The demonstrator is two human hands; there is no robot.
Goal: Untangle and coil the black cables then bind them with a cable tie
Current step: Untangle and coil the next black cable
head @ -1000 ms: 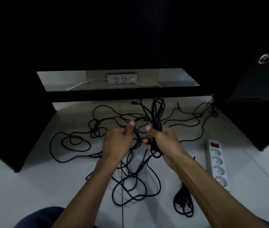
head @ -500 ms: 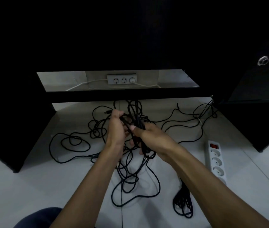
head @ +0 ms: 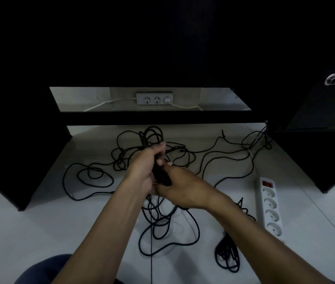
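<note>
Your left hand (head: 142, 171) gripped a bundle of black cable (head: 158, 169) above the floor (head: 39, 232), fingers curled round it, while your right hand (head: 181, 187) pinched its lower end; loose cables (head: 93, 175) sprawled below.

The left hand (head: 144, 167) and right hand (head: 179, 186) covered the middle of the cable bundle (head: 160, 173), so which fingers pinched it could not be told. The right forearm hid part of the coiled cable (head: 227, 257) and the power strip (head: 270, 206). The dark cabinet (head: 162, 48) showed no detail
</note>
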